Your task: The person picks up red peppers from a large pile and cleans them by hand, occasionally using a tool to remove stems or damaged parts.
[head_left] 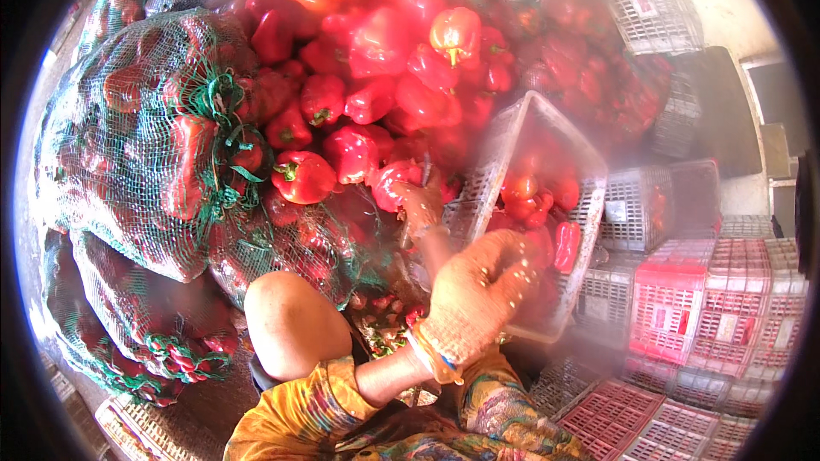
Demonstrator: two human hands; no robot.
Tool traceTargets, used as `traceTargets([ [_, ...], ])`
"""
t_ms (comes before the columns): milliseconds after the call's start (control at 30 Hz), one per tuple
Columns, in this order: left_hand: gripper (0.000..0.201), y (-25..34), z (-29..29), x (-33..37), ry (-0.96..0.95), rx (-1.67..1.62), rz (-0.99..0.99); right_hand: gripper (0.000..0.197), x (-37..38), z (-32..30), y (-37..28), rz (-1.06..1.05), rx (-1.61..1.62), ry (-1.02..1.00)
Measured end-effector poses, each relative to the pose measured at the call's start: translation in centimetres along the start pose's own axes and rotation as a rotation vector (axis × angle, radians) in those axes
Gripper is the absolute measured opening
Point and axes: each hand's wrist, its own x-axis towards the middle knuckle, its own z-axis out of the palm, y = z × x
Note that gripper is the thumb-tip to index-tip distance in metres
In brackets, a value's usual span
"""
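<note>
Nearest, gloved left hand point(478, 294), fingers loosely apart, near the crate point(589, 243) at right. Beyond, right hand point(424, 212), fingers clamped on a pepper point(394, 185) beside the heap point(376, 43). Already crated, several peppers point(531, 205); uncrated, the large far heap and left sacks point(111, 154).

A glossy red bell pepper point(393, 185), partly covered, lies just left of the white slatted crate point(481, 192). More shiny red peppers point(565, 245) lie loosely jumbled inside the crate.

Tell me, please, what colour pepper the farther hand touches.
The pepper is red, clearest in the head view.
</note>
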Motion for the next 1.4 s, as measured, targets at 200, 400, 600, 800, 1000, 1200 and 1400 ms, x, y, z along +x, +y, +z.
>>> traceTargets([
  [200,0.015,2.8,-1.2,1.1,0.478,-0.345,0.262,0.047,-6.3,-10.7,-3.2,0.03,1.178,-0.184],
  [400,0.035,-6.6,-6.8,5.0,-0.109,-0.823,-0.281,0.042,-14.1,-20.8,-9.2,-0.114,0.745,0.203],
  [600,0.044,-4.2,0.5,3.7,-0.5,-0.978,-0.392,0.036,-19.3,-23.9,-9.2,-0.968,-0.636,0.11],
  [800,0.032,-5.5,3.6,4.1,-0.139,-0.433,-0.3,0.019,-20.3,-25.6,-5.3,-0.378,0.107,0.284],
  [1000,0.031,-11.5,2.1,6.9,-0.366,0.674,0.671,0.029,-15.4,-30.3,-5.2,0.114,0.52,0.124],
  [1200,0.038,-15.1,1.7,8.3,-0.079,0.531,0.136,0.02,-15.1,-29.1,-1.7,-0.187,0.042,0.18],
  [1400,0.085,-13.9,5.2,6.7,-0.211,0.912,0.226,0.019,-16.4,-29.7,-1.1,0.133,0.293,0.182],
])
